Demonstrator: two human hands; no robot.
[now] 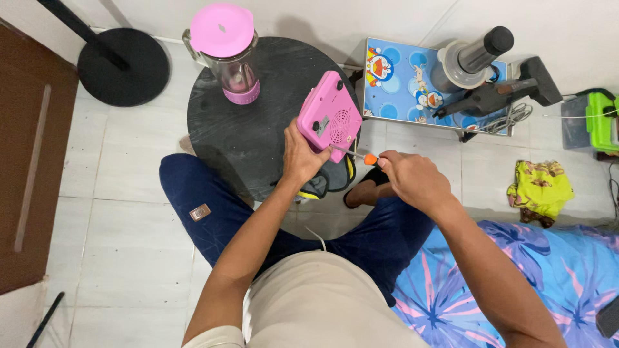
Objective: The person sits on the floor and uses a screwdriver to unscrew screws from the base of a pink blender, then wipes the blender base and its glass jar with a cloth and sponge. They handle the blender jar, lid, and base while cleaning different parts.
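Note:
My left hand [300, 156] grips the lower edge of a pink blender base [329, 116], tipped on its side on the round black table [258, 129] so its vented underside faces me. My right hand [412, 180] holds a screwdriver [354, 154] with an orange handle; its thin shaft points left and its tip touches the underside of the base. A glass blender jar [225, 51] with a pink lid and pink collar stands upright at the table's far left.
A black fan base [122, 64] sits on the tiled floor at the far left. A blue cartoon-print box [400, 84] carries a handheld vacuum [496, 93]. A green box [603, 119], a yellow cloth [538, 190] and a blue floral mattress [548, 277] lie at right.

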